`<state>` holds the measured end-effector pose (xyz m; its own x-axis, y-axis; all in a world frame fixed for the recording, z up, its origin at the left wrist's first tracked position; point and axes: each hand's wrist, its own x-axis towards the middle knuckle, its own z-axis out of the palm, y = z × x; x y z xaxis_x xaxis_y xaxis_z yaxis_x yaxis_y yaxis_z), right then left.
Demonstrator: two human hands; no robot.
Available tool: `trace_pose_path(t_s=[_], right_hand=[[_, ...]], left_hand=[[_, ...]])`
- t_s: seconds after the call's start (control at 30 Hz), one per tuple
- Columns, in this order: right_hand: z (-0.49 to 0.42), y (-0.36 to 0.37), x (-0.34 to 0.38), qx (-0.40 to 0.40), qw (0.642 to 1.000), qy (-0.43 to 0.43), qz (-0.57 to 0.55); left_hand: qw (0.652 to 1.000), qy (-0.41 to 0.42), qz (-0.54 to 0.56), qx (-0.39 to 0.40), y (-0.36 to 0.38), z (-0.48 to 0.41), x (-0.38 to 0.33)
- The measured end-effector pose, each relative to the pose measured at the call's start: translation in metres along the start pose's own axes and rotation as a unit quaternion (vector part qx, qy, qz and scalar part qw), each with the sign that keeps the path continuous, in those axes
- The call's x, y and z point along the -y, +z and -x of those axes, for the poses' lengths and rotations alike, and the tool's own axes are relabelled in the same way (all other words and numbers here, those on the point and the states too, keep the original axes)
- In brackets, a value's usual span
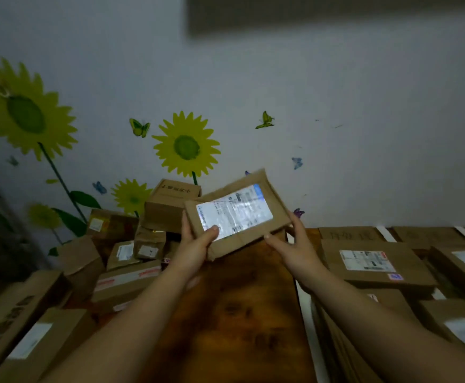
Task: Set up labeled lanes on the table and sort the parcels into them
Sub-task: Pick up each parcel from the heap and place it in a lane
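My left grip (195,246) clasps the lower-left corner of a flat brown parcel (236,214), thumb on its label, and my right grip (295,246) pinches its right end, tilted above the wooden table (225,313), heaped boxes (131,244) leftward, laid-out boxes (375,266) rightward.

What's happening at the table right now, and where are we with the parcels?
A person holds a flat brown cardboard parcel with a white shipping label, raised above the dark wooden table. The left hand and right hand grip its near corners. A heap of brown cardboard boxes sits to the left. On the right, labelled parcels lie beyond a white tape strip.
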<state>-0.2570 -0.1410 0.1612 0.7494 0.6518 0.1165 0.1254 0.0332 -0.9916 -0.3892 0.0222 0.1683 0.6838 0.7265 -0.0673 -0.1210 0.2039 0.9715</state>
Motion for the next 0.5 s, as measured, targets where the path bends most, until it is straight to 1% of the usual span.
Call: trace_pose_path(t_s=[0.07, 0.13, 0.2, 0.3, 0.37, 0.43, 0.47, 0.5], right_hand=[[0.018, 0.003, 0.009, -0.016, 0.997, 0.024, -0.075], [0.033, 0.005, 0.020, -0.040, 0.991, 0.037, -0.121], [0.049, 0.002, 0.030, -0.056, 0.987, 0.035, -0.149], [0.082, -0.001, 0.039, -0.065, 0.988, 0.014, -0.142], [0.108, -0.005, 0.037, -0.063, 0.993, 0.002, -0.101], [0.133, -0.013, 0.035, -0.074, 0.995, -0.001, -0.063], [0.144, -0.018, 0.034, -0.087, 0.995, 0.003, -0.054], [0.155, -0.024, 0.035, -0.103, 0.993, 0.014, -0.049]], left_hand=[[1.000, -0.014, -0.016, 0.006, 0.011, 0.020, -0.004], [0.998, -0.038, -0.040, 0.011, 0.015, 0.039, -0.003], [0.997, -0.052, -0.052, 0.015, 0.011, 0.058, -0.001], [0.994, -0.032, -0.103, 0.017, 0.000, 0.079, -0.004], [0.989, -0.047, -0.121, 0.070, -0.003, 0.094, -0.008], [0.970, -0.086, -0.156, 0.167, 0.002, 0.114, -0.010], [0.957, -0.097, -0.185, 0.199, 0.008, 0.125, -0.009], [0.952, -0.098, -0.200, 0.212, 0.016, 0.136, -0.007]])
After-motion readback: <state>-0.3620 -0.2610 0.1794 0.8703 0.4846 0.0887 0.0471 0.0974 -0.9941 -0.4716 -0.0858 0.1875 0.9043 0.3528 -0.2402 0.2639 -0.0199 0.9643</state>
